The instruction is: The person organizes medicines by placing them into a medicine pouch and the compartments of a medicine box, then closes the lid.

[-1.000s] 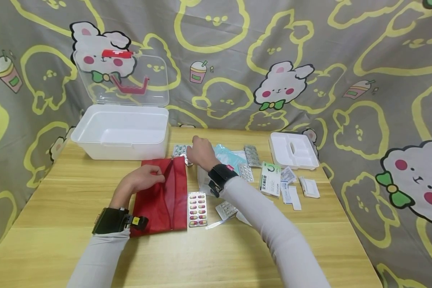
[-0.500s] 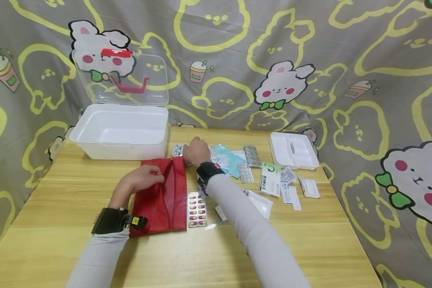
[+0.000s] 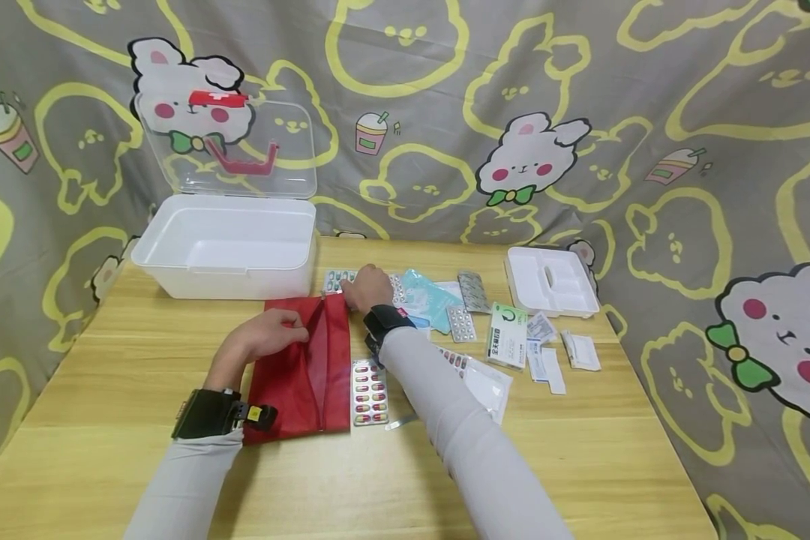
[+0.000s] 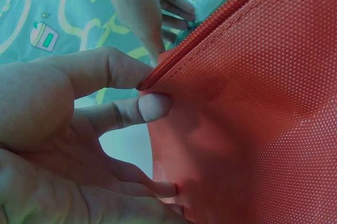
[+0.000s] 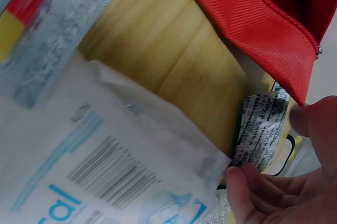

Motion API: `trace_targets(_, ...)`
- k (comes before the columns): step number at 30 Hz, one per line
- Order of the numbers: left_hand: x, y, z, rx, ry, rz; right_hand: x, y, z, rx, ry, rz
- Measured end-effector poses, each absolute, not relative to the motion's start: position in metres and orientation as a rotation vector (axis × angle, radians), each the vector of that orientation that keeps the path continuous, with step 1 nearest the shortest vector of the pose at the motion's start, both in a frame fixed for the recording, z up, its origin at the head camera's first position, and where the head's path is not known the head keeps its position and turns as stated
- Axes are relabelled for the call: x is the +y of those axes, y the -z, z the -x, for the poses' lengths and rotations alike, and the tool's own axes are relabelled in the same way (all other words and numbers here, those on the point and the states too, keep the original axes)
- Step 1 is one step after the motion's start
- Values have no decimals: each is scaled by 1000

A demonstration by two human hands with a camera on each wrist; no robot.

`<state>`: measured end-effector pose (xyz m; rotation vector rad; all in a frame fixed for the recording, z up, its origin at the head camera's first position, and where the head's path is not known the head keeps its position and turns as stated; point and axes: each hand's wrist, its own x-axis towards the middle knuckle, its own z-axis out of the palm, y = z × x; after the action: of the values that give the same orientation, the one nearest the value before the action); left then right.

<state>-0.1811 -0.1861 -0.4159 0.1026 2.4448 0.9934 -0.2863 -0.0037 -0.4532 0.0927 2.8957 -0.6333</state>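
Observation:
My left hand (image 3: pixel 265 334) pinches the zipped edge of a red zip pouch (image 3: pixel 280 394), its mouth partly parted. In the left wrist view the index finger and thumb press the red fabric (image 4: pixel 253 82) just below the zip. At the pouch's far right corner, my right hand (image 3: pixel 370 289) bends over the table. In the right wrist view its thumb and fingers hold a foil-backed blister pack (image 5: pixel 261 126) printed with dark text, beside the pouch corner. A blister pack of green capsules (image 3: pixel 337 280) lies just beyond that hand. Red-and-yellow capsules (image 3: pixel 370 394) lie in another pack beside the pouch.
A white box (image 3: pixel 263 283) with its clear lid (image 3: pixel 290 169) raised stands back left. To the right lie a teal packet (image 3: pixel 439 304), blister packs, a green-and-white carton (image 3: pixel 508 336), small sachets (image 3: pixel 582 352) and a white divided tray (image 3: pixel 547 304). A patterned curtain hangs behind.
My right hand has shifted slightly left and lower at the pouch's corner. Its sleeve swung left, uncovering a white packet and red capsules. The left hand keeps its hold on the pouch.

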Motion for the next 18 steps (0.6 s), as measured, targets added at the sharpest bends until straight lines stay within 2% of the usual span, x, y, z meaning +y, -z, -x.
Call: trace_targets(18, -186, 417, 181, 2447, -1003, -105, 2, 439, 290, 2834, 775, -81)
